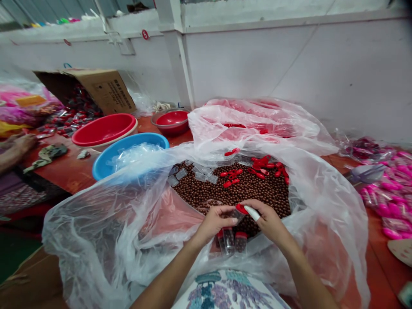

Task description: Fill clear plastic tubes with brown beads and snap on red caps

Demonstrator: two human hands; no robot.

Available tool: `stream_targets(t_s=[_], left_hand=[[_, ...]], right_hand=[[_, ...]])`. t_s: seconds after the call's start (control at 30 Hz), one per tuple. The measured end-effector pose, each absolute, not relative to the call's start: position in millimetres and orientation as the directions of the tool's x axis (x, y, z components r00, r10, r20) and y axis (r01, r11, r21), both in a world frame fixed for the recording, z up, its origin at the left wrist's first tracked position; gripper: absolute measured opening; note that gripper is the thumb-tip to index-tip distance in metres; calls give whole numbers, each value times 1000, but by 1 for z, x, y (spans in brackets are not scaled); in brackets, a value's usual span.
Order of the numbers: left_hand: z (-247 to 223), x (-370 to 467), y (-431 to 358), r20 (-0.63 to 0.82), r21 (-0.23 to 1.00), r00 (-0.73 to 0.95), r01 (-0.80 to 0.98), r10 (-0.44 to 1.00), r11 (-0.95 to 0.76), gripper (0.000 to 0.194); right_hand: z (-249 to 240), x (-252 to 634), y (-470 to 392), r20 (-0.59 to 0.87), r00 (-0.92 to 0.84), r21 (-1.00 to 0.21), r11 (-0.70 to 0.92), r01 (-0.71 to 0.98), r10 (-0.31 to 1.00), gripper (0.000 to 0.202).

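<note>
My left hand [216, 222] grips a small clear plastic container [238, 213] by its side. On the container's top is a red lid [241, 209], which my right hand [264, 219] pinches; white tape wraps one of its fingers. Both hands are over a heap of brown chocolate balls [206, 195] in a large clear plastic bag [128, 223]. Just below the hands stand several filled containers with red lids [240, 241]. Red plastic clips or scoops [231, 177] and empty clear boxes [204, 174] lie on the balls.
At the left are a blue basin [99, 165] of clear plastic pieces, a red basin [104, 128] and a cardboard box [103, 90]. Another person's hand [24, 143] rests at the far left. Bagged red pieces [257, 116] lie behind, pink packets [394, 189] at right.
</note>
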State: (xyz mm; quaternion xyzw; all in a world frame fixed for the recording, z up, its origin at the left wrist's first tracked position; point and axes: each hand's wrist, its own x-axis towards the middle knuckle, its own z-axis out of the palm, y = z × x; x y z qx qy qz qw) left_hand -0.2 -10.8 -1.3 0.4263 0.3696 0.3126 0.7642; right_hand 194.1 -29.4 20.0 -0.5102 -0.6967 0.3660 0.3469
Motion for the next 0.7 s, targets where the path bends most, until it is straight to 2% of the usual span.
stream_targets(t_s=[0.1, 0.23, 0.33, 0.43, 0.57, 0.7], left_hand=[[2, 0, -11, -285, 878, 527, -190, 801, 438, 44], [3, 1, -12, -264, 903, 465, -188, 845, 385, 45], [5, 3, -12, -237, 927, 422, -172, 875, 334, 43], [8, 9, -13, -219, 915, 376, -241, 900, 324, 36], [10, 22, -19, -336, 814, 342, -363, 878, 453, 49], [7, 29, -25, -373, 807, 313, -355, 874, 472, 48]], right_hand=[[22, 193, -34, 162, -325, -725, 336, 601, 932, 36], [12, 186, -38, 302, -380, -463, 484, 743, 874, 55], [0, 180, -40, 402, -359, -342, 502, 795, 842, 63], [-5, 173, -41, 431, -332, -359, 497, 790, 839, 59], [-4, 162, -45, 435, -316, -437, 505, 744, 843, 63], [-3, 156, -48, 462, -290, -469, 508, 722, 838, 61]])
